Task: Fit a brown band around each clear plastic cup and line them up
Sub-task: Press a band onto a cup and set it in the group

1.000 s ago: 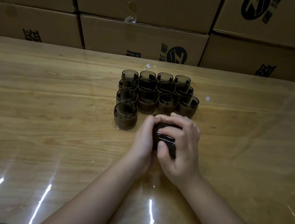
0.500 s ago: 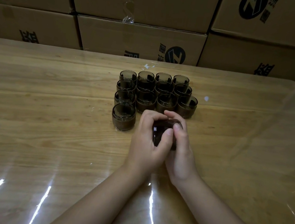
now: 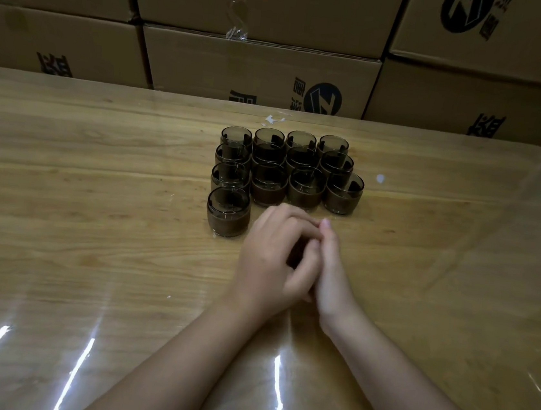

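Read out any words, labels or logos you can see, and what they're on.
Nothing reads clearly.
Round black logo on the middle cardboard box: a slanted mark, no letters.
Black characters beside it: upside down, too blurred to read.
Banded cups: no text.

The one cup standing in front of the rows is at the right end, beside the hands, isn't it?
No. The head view shows that front cup at the left end of the rows, beside the left hand.
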